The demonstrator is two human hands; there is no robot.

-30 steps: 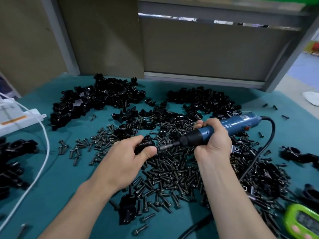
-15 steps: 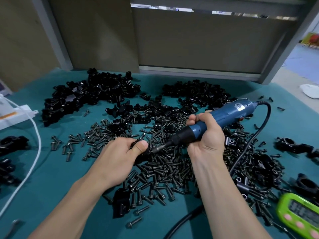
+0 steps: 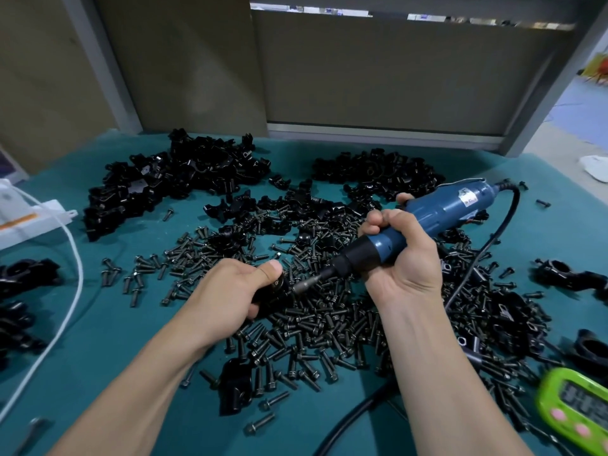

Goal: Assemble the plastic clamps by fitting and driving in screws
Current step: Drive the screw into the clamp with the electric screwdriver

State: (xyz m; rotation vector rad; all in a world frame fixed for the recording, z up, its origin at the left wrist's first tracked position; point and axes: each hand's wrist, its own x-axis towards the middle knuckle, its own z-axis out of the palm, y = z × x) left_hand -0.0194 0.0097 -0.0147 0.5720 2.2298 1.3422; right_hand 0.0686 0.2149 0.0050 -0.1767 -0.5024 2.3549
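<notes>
Clamp point(image 3: 274, 292) and driver have come together over the last second. I have brought the black plastic clamp down from where I held it up in front of me, and it now sits low, just above the heap of loose screws point(image 3: 316, 327) on the teal bench mat point(image 3: 115, 340). My left hand point(image 3: 230, 292) is wrapped tight round it, with the fingers curled underneath and the thumb pressed on top, so little of the part shows. My right hand point(image 3: 403, 258) is closed in a full fist round the blue electric screwdriver point(image 3: 444, 212). I have tipped the screwdriver more steeply than before, so its tail and black cord point(image 3: 503, 232) are raised. The bit point(image 3: 307, 284) slants down to meet the clamp just beside my thumb tip. I cannot quite make out a screw head there, since the glint under my thumb is too small to tell. I judge I am braced for the drive: the screw is fitted, the bit is seated and only the trigger is left. The risk is the bit skating off if the clamp twists in my grip. Piles of clamp parts point(image 3: 184, 179) wait at the far side, and a green timer point(image 3: 579, 409) lies near my right forearm.
</notes>
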